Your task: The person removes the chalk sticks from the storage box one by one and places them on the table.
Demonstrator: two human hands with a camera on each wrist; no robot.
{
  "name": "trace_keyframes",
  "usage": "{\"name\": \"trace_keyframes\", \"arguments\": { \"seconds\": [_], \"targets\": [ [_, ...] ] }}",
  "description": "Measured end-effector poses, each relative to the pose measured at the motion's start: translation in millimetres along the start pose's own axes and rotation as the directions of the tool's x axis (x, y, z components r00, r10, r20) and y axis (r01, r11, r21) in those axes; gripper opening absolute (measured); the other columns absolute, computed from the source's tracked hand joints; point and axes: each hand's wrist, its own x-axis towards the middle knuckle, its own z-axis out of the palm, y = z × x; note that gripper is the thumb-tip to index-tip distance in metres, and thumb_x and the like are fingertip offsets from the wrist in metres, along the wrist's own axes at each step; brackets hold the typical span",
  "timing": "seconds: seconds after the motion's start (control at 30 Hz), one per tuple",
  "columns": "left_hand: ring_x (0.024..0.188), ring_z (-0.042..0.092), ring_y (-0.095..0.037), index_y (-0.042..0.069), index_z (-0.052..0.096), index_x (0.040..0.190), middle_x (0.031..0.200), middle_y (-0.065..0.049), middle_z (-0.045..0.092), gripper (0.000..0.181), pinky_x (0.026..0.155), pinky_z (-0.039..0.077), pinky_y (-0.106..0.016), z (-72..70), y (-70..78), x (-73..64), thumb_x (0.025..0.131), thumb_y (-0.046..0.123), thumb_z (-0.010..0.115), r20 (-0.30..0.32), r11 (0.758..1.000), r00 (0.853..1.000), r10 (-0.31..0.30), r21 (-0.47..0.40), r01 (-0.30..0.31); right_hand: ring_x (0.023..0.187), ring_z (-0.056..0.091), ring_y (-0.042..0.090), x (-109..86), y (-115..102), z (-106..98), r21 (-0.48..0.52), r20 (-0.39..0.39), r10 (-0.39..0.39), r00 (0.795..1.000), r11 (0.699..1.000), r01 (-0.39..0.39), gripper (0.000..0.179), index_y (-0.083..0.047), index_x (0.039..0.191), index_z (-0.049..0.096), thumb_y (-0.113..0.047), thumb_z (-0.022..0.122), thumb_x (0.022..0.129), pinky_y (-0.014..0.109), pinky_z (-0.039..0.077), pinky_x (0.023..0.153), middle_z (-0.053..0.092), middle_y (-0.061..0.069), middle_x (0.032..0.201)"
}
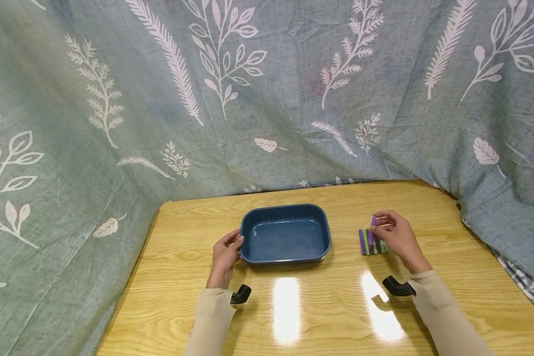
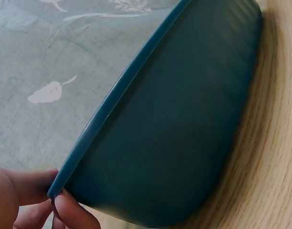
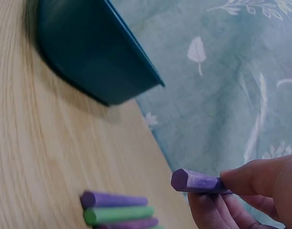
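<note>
My left hand (image 1: 224, 254) grips the left rim of a dark blue rectangular tub (image 1: 285, 261), thumb on one side and fingers on the other. In the left wrist view, the tub's outer wall (image 2: 155, 129) fills the middle. To the right of the tub, my right hand (image 1: 398, 240) pinches a purple chalk stick (image 3: 198, 182), six-sided, between thumb and fingers. It is held above a row of purple and green chalk sticks (image 1: 364, 242) lying side by side on the table. The right wrist view shows a green chalk stick (image 3: 119, 214) beside a purple one. The right hand partly hides the row.
The tub stands on a glossy wooden table (image 1: 187, 311) with bright reflections at the front. A grey-green leaf-patterned cloth (image 1: 289, 99) hangs behind the table and along both sides. Each wrist carries a black camera mount (image 1: 398, 287).
</note>
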Motion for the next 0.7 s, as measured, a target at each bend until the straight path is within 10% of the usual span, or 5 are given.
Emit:
{"name": "trace_keyframes", "arguments": {
  "seconds": [0.7],
  "targets": [
    [0.081, 0.058, -0.014, 0.000, 0.065, 0.140, 0.118, -0.010, 0.058, 0.036, 0.057, 0.047, -0.022, -0.1, 2.2, -1.9, 0.106, 0.012, 0.065, 0.004, 1.000, 1.000, -0.017, -0.004, 0.017, 0.087, 0.060, -0.005, -3.8, 34.7, -35.0, -0.101, -0.037, 0.037, 0.999, 0.994, -0.041, 0.047, 0.013, 0.146, 0.045, -0.008, 0.061, 0.107, 0.023, 0.059, 0.072, 0.056, 0.035, 0.130]
  ]
}}
